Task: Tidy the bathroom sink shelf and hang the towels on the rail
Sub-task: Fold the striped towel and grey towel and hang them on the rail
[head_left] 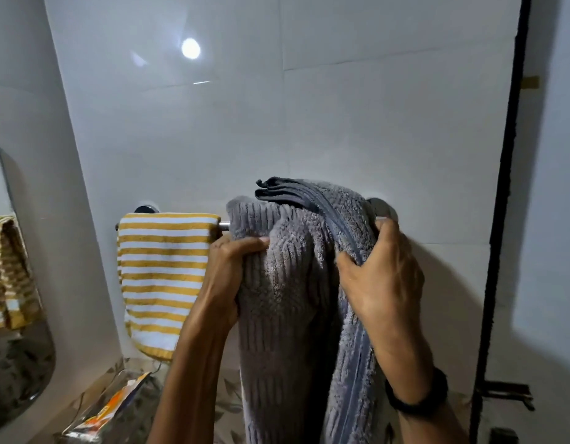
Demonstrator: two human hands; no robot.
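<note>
A grey ribbed towel [290, 283] is bunched over the right half of the chrome rail [224, 225] on the white tiled wall, its folded top edge rising above the rail. My left hand [227, 277] grips the towel's left side just below the rail. My right hand [378, 270] grips its right side near the rail's right mount [381, 208]. A yellow-and-white striped towel [163, 277] hangs flat over the rail's left half, beside the grey one.
A mirror [8, 283] on the left wall reflects the striped towel. Below the rail, a shiny orange-printed packet [110, 408] lies on a leaf-patterned surface. A black vertical frame [501, 219] stands at the right, close to my right arm.
</note>
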